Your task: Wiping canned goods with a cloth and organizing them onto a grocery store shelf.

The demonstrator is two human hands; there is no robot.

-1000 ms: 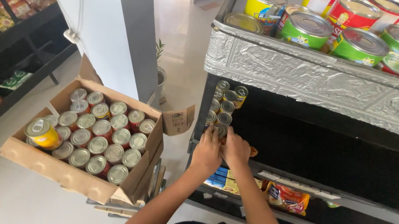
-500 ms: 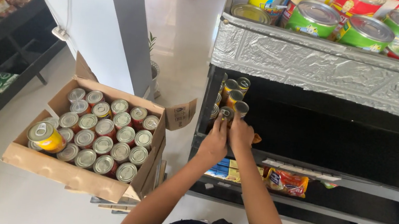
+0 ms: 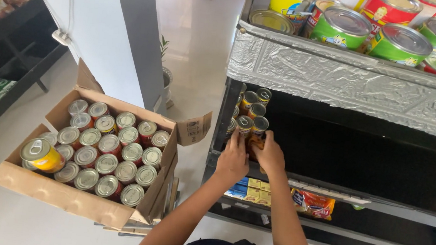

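Both hands, left hand (image 3: pixel 232 161), right hand (image 3: pixel 268 156), seemingly clasping small cans (image 3: pixel 252 126) on dark shelf (image 3: pixel 369 165), just beyond fingertips

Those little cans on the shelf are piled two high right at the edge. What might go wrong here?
The small cans stand stacked at the left end of the dark shelf, so a nudge from the left hand or right hand might topple them off the side. The cardboard box of cans looks perched on a low stand; one can lies loose on top and could roll.
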